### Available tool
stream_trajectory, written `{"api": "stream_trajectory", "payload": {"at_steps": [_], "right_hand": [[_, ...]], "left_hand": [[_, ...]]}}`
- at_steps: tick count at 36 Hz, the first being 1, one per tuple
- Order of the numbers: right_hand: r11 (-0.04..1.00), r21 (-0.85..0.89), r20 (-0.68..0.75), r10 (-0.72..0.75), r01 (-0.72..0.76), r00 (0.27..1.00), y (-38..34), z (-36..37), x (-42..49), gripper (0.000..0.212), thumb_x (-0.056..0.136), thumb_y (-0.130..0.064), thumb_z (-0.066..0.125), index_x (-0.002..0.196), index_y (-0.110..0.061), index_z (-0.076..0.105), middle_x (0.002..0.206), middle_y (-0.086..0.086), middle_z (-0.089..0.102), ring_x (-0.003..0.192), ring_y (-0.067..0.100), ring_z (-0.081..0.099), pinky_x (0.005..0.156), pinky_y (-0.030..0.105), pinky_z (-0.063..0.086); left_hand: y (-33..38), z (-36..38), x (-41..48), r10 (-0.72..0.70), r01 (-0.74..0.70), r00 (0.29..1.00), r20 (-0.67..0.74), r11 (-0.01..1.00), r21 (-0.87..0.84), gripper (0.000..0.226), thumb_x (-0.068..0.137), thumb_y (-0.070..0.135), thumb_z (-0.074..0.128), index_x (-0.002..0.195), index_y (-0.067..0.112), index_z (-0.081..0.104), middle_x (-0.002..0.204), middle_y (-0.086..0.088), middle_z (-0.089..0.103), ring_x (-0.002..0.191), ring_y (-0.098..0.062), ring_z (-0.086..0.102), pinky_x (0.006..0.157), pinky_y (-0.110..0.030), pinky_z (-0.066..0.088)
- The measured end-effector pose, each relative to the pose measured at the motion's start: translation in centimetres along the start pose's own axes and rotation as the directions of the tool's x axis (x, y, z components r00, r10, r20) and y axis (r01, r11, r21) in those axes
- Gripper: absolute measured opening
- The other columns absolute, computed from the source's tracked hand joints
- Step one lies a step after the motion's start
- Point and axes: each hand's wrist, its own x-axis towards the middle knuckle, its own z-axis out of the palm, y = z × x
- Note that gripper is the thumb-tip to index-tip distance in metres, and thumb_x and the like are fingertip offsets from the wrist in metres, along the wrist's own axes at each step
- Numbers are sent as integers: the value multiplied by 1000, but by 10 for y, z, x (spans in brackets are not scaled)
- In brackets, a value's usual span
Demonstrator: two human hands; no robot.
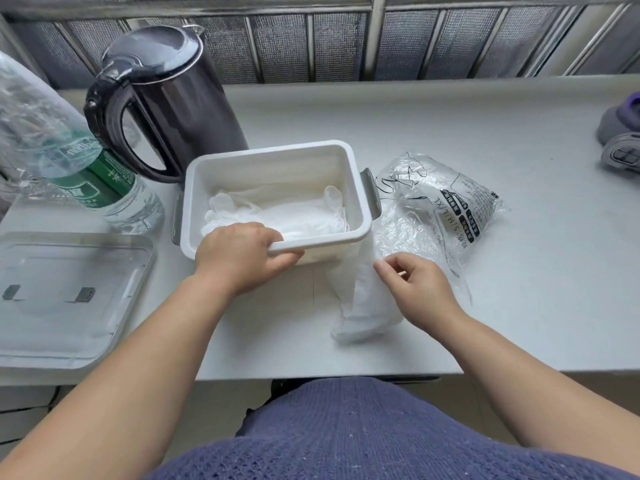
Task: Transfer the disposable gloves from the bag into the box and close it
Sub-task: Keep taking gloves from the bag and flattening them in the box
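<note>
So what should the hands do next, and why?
Probably lift the loose gloves into the box. The right hand pinches them on the table beside it, the left hand grips the box's near rim, and the lid lies off to the left.

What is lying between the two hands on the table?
In the head view: a pile of white gloves, pinched by the right hand; the left hand grips the box.

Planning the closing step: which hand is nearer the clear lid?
Left. The left hand grips the box rim, right of the lid; the right hand pinches gloves farther right.
</note>
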Motion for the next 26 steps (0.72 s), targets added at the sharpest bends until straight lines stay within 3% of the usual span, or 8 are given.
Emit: {"api": "stream_trajectory", "payload": {"at_steps": [5,8,10,13,16,19,22,26], "right_hand": [[993,103,33,-60,56,998,-25,-8,1,26,91,-20,57,65,-19,57,55,-11,47,49,-1,42,49,12,32],[978,171,21,-123,117,992,-41,-16,5,30,90,-16,58,61,-20,54,52,-12,43,49,0,38,50,13,30],[957,256,-17,-136,136,991,-51,-21,7,29,90,-15,58,62,-20,56,56,-11,46,53,0,40,53,15,33],[899,417,-11,-140,132,990,-71,-27,10,26,92,-14,57,66,-20,59,61,-8,53,58,5,47,56,18,38],[878,451,50,-207,163,977,-87,-28,13,18,87,-25,58,70,-20,62,70,1,57,67,12,50,63,24,41],[855,491,134,-260,164,956,-99,-28,16,17,80,-32,57,75,-16,63,76,3,60,72,12,53,68,25,43],[830,547,206,-260,109,943,-104,-24,19,16,78,-35,59,85,-21,65,85,-5,65,81,7,59,78,24,46],[846,527,257,-68,-81,964,-99,-12,25,74,60,-62,65,125,-29,51,130,-2,55,122,14,52,104,39,39]], "left_hand": [[1,-7,2,-46,59,993,113,992,-115,49,80,63,55,119,33,59,122,5,56,118,-19,48,88,-33,39],[17,-19,-1,-13,19,1000,19,921,-390,52,77,48,68,124,28,57,128,4,49,121,-15,44,101,-32,37],[34,-30,-5,-1,-40,998,-66,788,-615,30,80,40,68,109,31,65,113,9,57,105,-5,54,91,-23,42],[55,-42,-11,85,37,993,87,468,-883,9,90,29,61,92,28,69,92,13,67,85,1,59,84,-23,47],[62,-44,-12,231,98,956,182,335,-937,20,89,32,63,96,14,68,92,7,69,89,-5,63,86,-28,50],[61,-45,-13,229,148,956,185,170,-974,9,80,22,70,88,19,70,88,8,73,88,-7,68,83,-23,53],[57,-44,-11,185,201,963,196,-4,-980,24,76,24,73,99,17,72,106,-6,71,102,-23,66,92,-37,48],[48,-53,-8,178,291,955,238,-401,-869,50,88,22,57,130,-3,49,128,-22,56,116,-33,56,96,-43,48]]}}
